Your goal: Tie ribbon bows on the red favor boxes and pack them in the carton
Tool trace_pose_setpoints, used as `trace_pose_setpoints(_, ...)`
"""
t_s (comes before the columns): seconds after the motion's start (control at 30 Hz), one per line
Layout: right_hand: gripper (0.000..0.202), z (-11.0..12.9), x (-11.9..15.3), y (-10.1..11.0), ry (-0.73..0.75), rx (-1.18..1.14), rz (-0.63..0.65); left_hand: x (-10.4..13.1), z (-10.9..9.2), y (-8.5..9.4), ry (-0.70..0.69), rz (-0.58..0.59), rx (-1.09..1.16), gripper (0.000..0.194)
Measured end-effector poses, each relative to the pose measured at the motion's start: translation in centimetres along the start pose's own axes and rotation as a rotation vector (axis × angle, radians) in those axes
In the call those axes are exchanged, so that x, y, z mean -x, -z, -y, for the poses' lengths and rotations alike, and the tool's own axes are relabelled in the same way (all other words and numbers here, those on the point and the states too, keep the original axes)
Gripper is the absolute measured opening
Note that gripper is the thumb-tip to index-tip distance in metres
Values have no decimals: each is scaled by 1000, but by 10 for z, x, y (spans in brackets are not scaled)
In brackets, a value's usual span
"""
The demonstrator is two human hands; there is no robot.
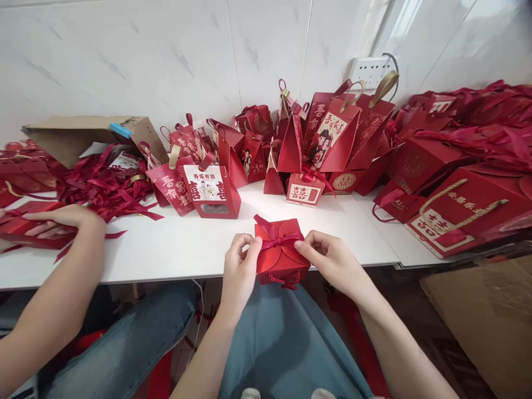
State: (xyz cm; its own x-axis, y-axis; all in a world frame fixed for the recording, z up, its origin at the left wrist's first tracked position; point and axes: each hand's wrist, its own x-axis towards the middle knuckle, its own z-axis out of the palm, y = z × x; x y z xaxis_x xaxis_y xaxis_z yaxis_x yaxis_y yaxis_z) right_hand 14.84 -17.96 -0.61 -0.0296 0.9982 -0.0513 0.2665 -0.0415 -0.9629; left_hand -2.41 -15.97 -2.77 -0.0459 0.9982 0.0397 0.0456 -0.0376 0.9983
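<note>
The box (272,269) sits right at the front edge of the counter (369,227), 6 o'clock on it, between the person's hands. The left hand (241,255) pinches the bow (279,239) on its 9 o'clock side, and the right hand (326,252) grips it at 3 o'clock.

An uneven pull could, I judge, leave the bow lopsided or loosen its knot, and too hard a tug might crease the curved flaps (291,228) under it. The box's near side shows past the edge (what bears its weight there, I cannot tell), so a downward pull might tip it towards the lap (282,338). The cord (282,279) at its 6 o'clock side could also catch on a finger.

The flaps are folded over the top, so the box's contents are hidden. At 10 o'clock from it, a white-fronted bag (233,202) has a small window with something inside, too unclear to name. Farther out that way, a ribbon heap (103,185) lies at the mouth of a carton (153,136). At 1 o'clock stands a small box (305,191), closed; at 3 o'clock, a rope-handled bag (486,194), its inside unseen.
</note>
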Motion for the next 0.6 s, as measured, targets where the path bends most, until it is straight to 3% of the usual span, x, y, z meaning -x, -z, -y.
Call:
trace_pose_setpoints(0.2,45,-7,-14,13,-58,-323,197,-6,9,6,32,89,104,30)
trace_pose_setpoints(0.47,42,-21,-24,18,-139,-617,368,-6,14,6,27,88,123,30)
trace_pose_setpoints(0.6,47,-24,-21,17,-126,-597,307,-5,14,5,-1,51,62,30)
